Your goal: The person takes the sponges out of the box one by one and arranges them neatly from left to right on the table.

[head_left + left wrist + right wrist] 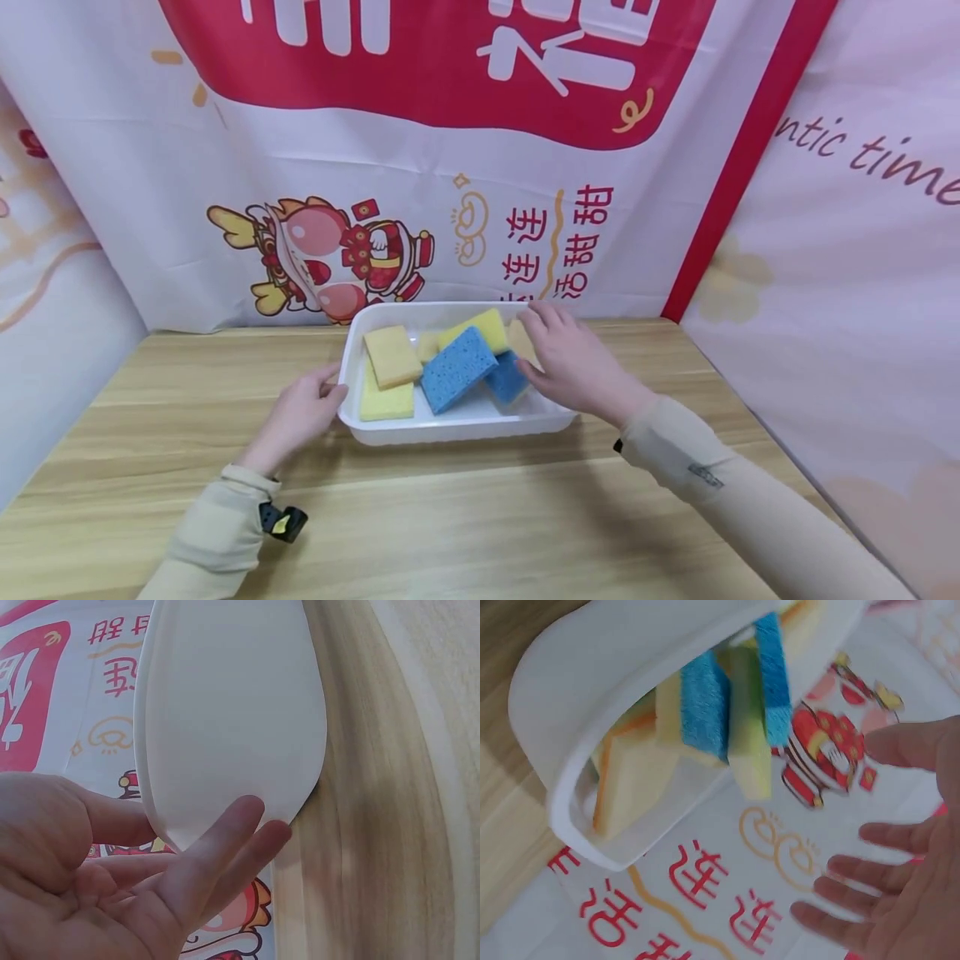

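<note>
A white plastic tray (450,432) holds several sponges. Two are blue, the larger blue sponge (459,371) leaning at an angle near the middle. Behind it lies a bright yellow sponge (480,329); at the left a beige sponge (393,357) rests on a pale yellow sponge (387,402). My left hand (303,410) holds the tray's left end, thumb at the rim and fingertips (251,806) against the outer wall. Over the right end hovers my right hand (573,358), fingers spread and nothing in them, as the right wrist view also shows. It partly hides the sponges there.
The tray stands on a wood-grain table (450,517) near its back edge. Right behind hangs a printed cloth (420,150) with red shapes and a cartoon figure. Pale printed sheets (840,275) border the table on both sides.
</note>
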A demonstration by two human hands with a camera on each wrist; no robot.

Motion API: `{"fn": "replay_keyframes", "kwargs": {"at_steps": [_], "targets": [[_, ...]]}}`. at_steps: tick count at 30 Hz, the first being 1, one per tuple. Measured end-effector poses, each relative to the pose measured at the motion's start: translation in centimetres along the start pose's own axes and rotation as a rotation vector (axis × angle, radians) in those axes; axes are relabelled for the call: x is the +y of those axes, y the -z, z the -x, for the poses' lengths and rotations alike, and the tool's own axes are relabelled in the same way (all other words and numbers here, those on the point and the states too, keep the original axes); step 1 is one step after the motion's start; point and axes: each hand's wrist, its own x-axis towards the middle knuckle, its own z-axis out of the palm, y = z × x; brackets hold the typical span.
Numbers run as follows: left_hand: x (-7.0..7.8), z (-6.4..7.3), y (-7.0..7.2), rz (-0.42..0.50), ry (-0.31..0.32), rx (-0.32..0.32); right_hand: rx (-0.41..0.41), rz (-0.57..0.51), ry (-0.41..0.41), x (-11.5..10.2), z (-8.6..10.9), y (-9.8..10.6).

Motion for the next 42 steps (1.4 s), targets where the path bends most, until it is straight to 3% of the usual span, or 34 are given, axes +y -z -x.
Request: {"fn": "replay_keyframes", "kwargs": {"at_steps": [5, 10, 14, 17, 21, 34, 42], "targets": [[-0.1, 0.1, 0.2, -0.021, 0.040, -0.025, -0.035, 0.099, 0.153, -1.6, -1.8, -0.2], [-0.2, 0.3, 0.2, -0.037, 0.076, -0.056, -0.074, 0.146, 0.230, -3.0, -3.3, -0.1], [-0.3, 0.4, 0.3, 0.038, 0.098, -0.073, -0.126, 0.166, 0.281, -4.0, -4.3, -0.2], [-0.3, 0.6, 0.2, 0.155, 0.115, -0.087, -0.159, 0.195, 0.308, -4.3, -4.9, -0.6], [-0.1, 0.5, 0.1, 0.224, 0.141, -0.098, -0.174, 0.211, 0.316, -4.5, -5.4, -1.0], [0.0, 0.5, 0.3, 0.256, 0.159, -0.103, -0.315, 0.191, 0.259, -5.5, -7.4, -2.9], [0.1, 0.4, 0.2, 0.228, 0.175, -0.102, -0.378, 0.208, 0.306, -6.0, -8.4, -3.2]]}}
